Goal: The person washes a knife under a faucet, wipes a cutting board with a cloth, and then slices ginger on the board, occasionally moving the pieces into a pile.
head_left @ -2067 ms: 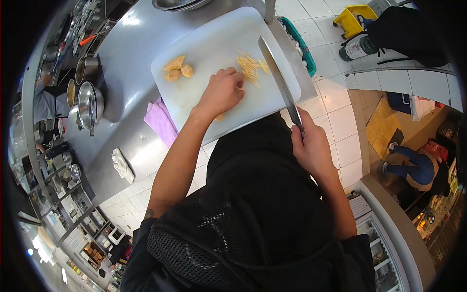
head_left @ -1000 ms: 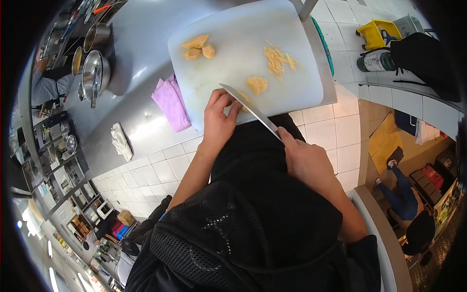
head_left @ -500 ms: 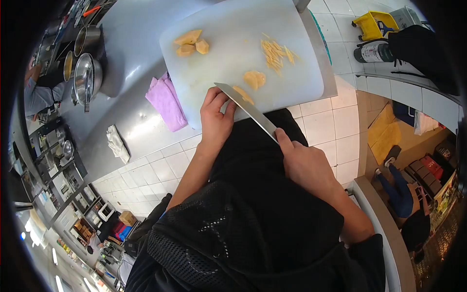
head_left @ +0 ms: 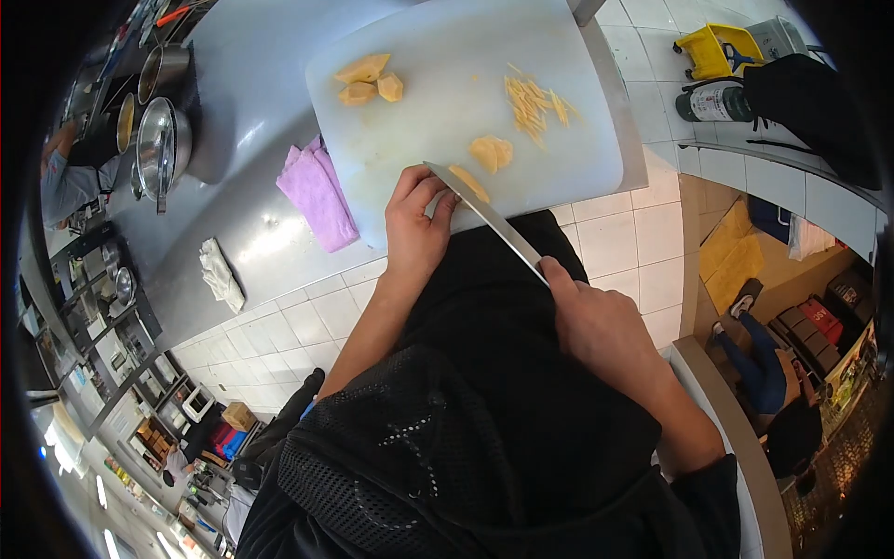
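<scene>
My right hand (head_left: 603,328) grips the handle of a kitchen knife (head_left: 494,222), its blade slanting up and left across the near edge of the white cutting board (head_left: 419,121). Curled fingertips of my left hand (head_left: 418,216) press down against the blade's left side; whatever they pin is hidden. Just right of the blade lies a slice (head_left: 471,182) of what looks like peeled ginger. Beyond it sit overlapping ginger slices (head_left: 491,153), and farther up, a pile of thin ginger strips (head_left: 533,109). Several peeled ginger chunks (head_left: 363,80) rest at the board's far left.
A folded purple cloth (head_left: 318,197) touches the board's left side. Farther left on the steel counter (head_left: 251,121) are a white cloth (head_left: 222,276) and metal bowls (head_left: 164,144). A yellow bucket (head_left: 717,51) stands on the floor at right. Other people appear at both sides.
My right hand has drawn the knife slightly back toward me and to the right. My left hand stays at the blade, nearly still.
</scene>
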Demonstrator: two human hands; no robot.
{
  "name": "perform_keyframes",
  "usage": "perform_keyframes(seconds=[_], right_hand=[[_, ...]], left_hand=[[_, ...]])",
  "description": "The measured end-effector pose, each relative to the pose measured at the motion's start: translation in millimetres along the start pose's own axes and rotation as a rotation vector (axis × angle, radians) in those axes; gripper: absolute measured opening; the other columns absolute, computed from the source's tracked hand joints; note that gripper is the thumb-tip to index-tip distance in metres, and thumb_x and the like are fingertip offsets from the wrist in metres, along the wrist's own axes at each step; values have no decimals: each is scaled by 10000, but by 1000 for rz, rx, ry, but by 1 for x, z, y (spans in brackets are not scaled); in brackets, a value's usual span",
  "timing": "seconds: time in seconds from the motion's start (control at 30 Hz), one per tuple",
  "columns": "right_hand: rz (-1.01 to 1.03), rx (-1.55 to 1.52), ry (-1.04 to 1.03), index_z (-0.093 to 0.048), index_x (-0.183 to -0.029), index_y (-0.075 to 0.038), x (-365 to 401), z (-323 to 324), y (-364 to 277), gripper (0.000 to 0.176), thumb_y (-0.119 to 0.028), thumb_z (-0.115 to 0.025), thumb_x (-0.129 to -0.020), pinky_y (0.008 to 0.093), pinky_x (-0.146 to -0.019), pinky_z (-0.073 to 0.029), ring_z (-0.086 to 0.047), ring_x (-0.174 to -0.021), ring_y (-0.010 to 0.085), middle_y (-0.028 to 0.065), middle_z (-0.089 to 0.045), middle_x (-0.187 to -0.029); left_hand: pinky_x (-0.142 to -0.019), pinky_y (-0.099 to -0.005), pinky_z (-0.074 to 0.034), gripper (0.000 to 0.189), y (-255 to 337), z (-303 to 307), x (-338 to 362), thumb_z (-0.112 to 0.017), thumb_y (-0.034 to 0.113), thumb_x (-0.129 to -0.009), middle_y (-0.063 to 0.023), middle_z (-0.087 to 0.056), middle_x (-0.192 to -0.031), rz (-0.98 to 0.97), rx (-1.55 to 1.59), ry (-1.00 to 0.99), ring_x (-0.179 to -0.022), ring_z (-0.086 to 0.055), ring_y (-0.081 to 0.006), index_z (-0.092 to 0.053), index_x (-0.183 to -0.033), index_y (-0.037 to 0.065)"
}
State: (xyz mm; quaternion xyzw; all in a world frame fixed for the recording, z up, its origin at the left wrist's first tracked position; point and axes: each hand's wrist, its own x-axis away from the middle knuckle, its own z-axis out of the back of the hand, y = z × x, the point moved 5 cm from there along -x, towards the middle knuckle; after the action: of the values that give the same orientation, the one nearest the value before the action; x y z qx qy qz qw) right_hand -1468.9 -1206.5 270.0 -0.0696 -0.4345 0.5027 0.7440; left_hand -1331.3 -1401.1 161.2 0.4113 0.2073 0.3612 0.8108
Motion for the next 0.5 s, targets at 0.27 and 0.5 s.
perform_keyframes(seconds=[0.27, 0.5], right_hand=[[64, -10, 93, -550, -1334, 61, -34, -1, -6, 417, -7, -605, -926, 536, -660, -599, -740, -710, 433, 223, -729, -810], [98, -10, 143, -563, -1280, 70, -53, -9, -8, 365, -13, -587, -925, 540, -681, -599, -745, -733, 429, 236, -730, -809]], left_hand=[[-947, -361, -552, 203, -2, -1, -2, -766, -92, -854, -136, -699, -1163, 26, 42, 8, -1064, -709, -311, -758, -1050, -43], [-922, -390, -571, 219, -4, -1, -1, -777, -68, -884, -134, -696, -1174, 3, 27, 3, -1057, -710, -337, -775, -1097, -18]])
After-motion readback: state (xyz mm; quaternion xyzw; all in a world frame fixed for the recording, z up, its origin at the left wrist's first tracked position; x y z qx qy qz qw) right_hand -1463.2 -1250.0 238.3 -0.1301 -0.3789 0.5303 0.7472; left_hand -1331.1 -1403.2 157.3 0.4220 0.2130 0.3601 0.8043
